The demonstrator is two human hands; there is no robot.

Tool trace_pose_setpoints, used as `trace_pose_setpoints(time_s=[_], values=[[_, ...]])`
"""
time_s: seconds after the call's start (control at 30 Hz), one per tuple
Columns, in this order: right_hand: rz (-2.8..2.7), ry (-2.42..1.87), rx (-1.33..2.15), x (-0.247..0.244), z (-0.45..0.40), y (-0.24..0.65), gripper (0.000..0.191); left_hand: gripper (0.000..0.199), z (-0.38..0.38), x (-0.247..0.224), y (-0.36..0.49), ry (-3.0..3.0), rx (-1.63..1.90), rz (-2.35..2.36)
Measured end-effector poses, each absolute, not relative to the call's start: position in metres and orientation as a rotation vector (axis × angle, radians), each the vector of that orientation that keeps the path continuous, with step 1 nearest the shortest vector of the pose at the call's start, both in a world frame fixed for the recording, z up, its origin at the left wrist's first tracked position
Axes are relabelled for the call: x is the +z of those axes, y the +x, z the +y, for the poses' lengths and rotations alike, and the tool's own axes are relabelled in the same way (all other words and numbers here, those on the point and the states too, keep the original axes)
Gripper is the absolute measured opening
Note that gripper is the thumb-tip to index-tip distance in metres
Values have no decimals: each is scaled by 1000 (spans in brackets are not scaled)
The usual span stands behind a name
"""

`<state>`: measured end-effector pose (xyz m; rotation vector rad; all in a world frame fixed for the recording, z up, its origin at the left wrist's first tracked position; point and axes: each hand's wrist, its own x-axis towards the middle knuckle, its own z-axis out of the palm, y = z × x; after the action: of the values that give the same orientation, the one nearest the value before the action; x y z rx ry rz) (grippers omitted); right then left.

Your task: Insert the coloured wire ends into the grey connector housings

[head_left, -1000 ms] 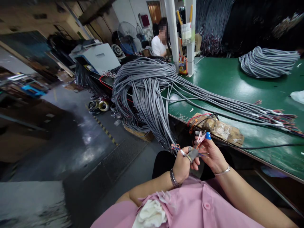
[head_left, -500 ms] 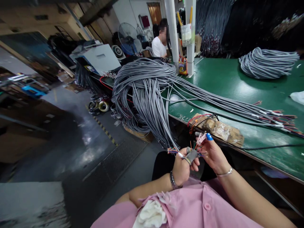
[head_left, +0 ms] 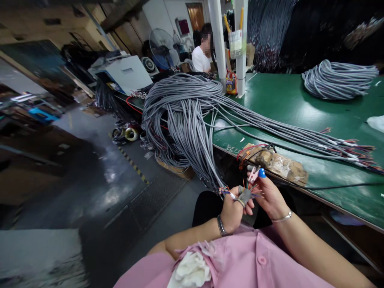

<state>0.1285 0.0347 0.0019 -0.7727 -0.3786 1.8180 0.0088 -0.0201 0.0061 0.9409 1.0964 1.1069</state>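
Slightly rightward since the earlier frame, the left hand (head_left: 233, 212) has shifted at lower centre, nearer the right hand (head_left: 271, 200). Grey cables (head_left: 186, 128) hang over the edge of the table (head_left: 294, 96), left of both. Fingers closed, the left hand grips splayed coloured wires (head_left: 257, 195); the right pinches a pink clip-like piece (head_left: 253, 174) just beside them. Separate handling of the thin strands seems to be in hand, and such fine ends would call for a light, well-aimed pinch. At upper centre, a small bright bag (head_left: 231, 83) sits by the white posts (head_left: 241, 72), contents hidden; above, a clear pouch (head_left: 235, 43) holds yellow-handled tools (head_left: 241, 18).
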Motion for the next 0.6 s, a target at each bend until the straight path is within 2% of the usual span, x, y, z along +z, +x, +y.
trace_pose_setpoints(time_s=[0.27,0.47,0.6], values=[[-394,-683,1937,4,34,137,41,39,-26,11,3,905,1144,1083],[-481,-786,1851,5,35,139,27,34,-24,15,4,833,1234,1044],[-477,-772,1782,-3,34,134,35,31,-20,14,9,798,1260,1025]])
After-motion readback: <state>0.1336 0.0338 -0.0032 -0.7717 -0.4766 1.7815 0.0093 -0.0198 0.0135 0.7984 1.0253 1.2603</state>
